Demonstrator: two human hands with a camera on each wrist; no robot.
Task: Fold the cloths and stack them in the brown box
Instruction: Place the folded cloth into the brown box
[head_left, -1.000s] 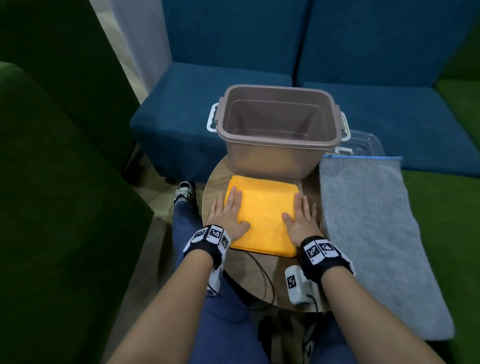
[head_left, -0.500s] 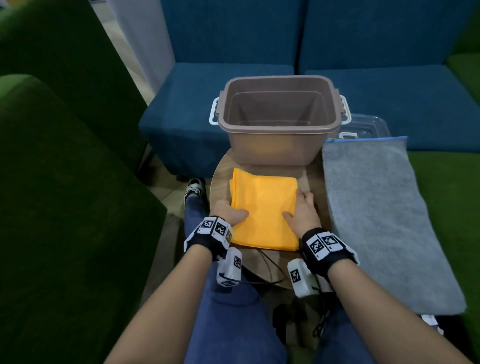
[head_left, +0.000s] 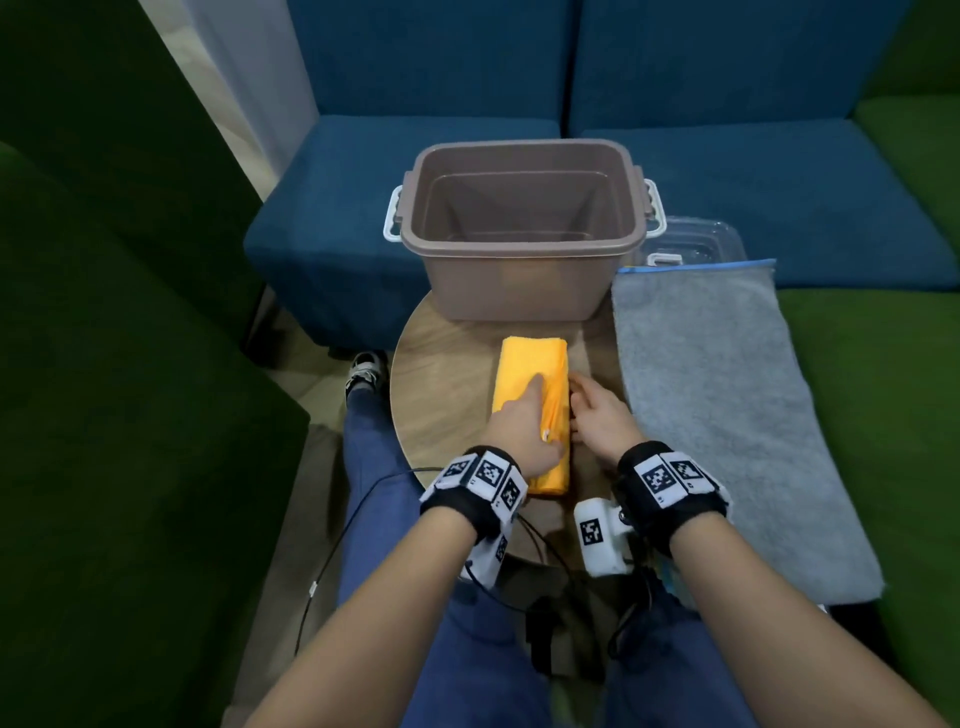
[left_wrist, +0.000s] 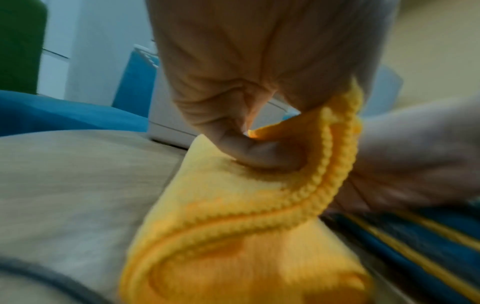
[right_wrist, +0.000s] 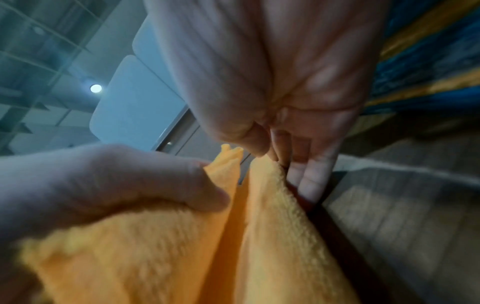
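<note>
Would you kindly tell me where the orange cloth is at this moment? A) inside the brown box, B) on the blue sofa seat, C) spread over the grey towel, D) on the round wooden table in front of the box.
D: the folded orange cloth lies on the round wooden table in front of the brown box, with nothing visible inside the box.

Head view high, looking down; both wrist views low, close, sharing the orange cloth (head_left: 530, 384) with it.
</note>
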